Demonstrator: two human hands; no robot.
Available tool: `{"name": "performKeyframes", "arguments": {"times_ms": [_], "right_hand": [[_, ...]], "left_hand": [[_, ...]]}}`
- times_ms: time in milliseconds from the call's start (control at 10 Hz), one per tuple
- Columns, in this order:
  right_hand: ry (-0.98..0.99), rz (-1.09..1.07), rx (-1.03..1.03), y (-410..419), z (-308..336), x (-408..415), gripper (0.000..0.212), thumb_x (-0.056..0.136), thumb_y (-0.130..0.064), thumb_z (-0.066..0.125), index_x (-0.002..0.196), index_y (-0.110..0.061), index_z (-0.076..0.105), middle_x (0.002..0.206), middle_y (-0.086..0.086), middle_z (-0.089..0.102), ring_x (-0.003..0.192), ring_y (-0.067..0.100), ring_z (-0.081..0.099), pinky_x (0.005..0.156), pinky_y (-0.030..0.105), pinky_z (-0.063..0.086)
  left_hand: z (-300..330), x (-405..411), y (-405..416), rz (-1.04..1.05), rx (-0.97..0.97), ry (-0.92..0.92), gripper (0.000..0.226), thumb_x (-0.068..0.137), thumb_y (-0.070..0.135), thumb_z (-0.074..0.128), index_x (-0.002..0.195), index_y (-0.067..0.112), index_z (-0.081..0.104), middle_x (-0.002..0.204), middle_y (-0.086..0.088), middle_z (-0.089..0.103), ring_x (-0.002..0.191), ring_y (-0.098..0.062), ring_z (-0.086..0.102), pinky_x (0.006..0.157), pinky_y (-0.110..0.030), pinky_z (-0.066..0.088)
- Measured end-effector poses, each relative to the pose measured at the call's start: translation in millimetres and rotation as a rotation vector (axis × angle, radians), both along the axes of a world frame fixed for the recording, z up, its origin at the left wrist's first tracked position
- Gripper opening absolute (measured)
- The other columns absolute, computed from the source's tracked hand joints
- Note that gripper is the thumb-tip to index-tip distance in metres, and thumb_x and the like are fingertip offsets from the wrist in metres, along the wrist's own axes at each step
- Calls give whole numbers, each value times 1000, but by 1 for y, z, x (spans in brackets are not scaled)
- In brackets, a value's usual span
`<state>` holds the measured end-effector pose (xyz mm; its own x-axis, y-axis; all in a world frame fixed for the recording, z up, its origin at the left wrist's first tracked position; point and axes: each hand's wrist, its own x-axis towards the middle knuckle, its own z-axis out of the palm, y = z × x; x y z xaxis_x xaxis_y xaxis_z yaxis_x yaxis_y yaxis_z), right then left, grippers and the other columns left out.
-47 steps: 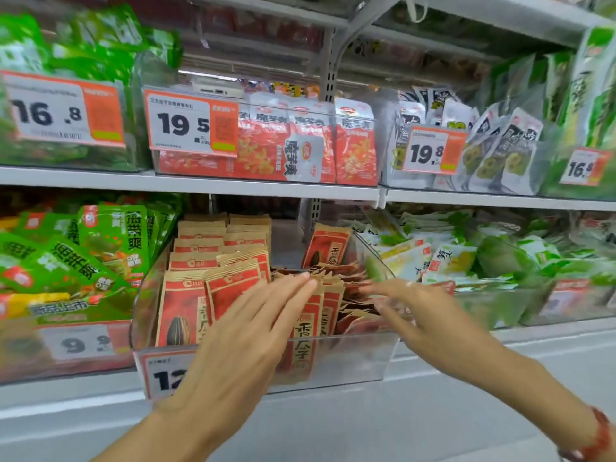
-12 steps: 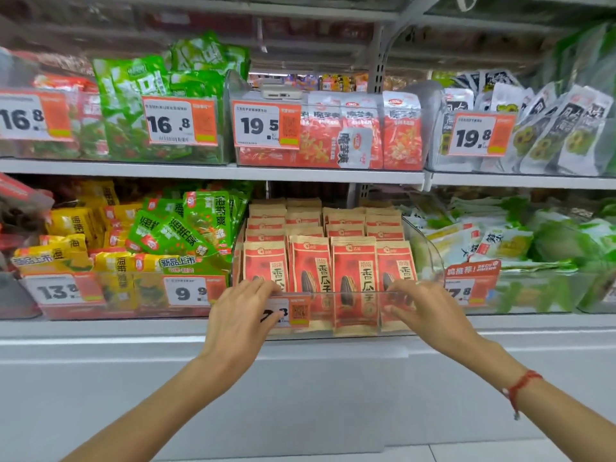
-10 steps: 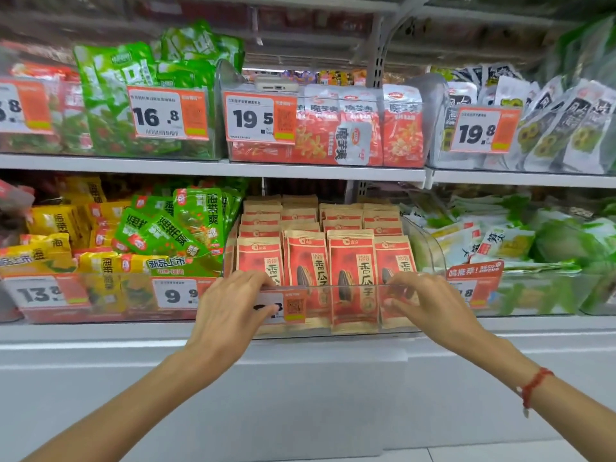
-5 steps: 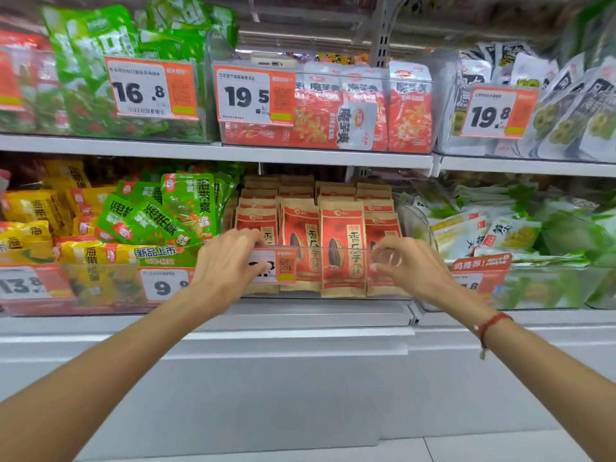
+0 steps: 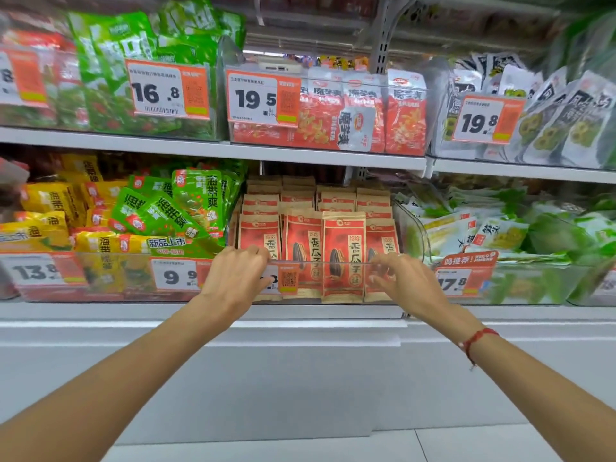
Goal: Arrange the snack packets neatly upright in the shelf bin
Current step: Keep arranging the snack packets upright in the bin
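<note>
Red-and-tan sunflower seed packets (image 5: 343,241) stand upright in several tidy rows inside a clear plastic bin (image 5: 333,262) on the lower shelf, centre. My left hand (image 5: 233,278) grips the bin's front rim at its left end, fingers curled over the edge and partly covering the bin's price tag (image 5: 288,278). My right hand (image 5: 405,283) holds the same rim at its right end, fingertips curled at the edge and thumb in front of the clear wall. Neither hand holds a packet.
Green and yellow snack packets (image 5: 160,215) fill the bin to the left, pale green ones (image 5: 493,235) the bin to the right. An upper shelf (image 5: 213,150) with more bins hangs close above. A white cabinet front (image 5: 300,361) lies below.
The packets that lay loose on the right now stand in rows. Both hands went from the packets to the bin's front rim, and the bin has moved further away from me.
</note>
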<state>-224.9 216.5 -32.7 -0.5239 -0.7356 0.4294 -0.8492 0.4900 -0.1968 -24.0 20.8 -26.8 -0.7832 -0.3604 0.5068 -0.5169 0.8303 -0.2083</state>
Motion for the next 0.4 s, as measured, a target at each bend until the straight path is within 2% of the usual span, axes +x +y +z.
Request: {"name": "performKeyframes", "arguments": {"times_ms": [100,200,300,400], "right_hand": [[-12,-8,-31,-1,-7,0,26,85,-33,69,110,-25,68,96,-7,71,87,13,60,73,29,45],[38,-6,-32,-3,-11,-1,33,83,-41,69,111,-24,63,99,-6,70,92,17,59,88,36,47],[-20,28,144,-2,0,1,41,86,-41,66,123,-26,57,116,-6,65,107,18,57,96,39,46],[-131,101,59,11,21,5,44,87,-28,67,129,-28,56,128,-2,60,120,19,52,102,40,42]], "left_hand": [[-7,-1,-1,-5,3,-22,43,55,35,93,80,13,67,69,-1,66,58,-21,64,47,-25,40],[-12,-6,-7,6,-32,25,50,37,28,98,70,13,64,58,-1,60,46,-19,58,39,-22,38],[-1,-3,-6,-18,97,-54,43,87,40,67,121,18,51,113,1,62,103,-17,60,75,-27,47],[12,16,-10,-149,253,-171,64,90,40,62,144,19,34,143,0,46,131,-18,41,104,-28,33]]}}
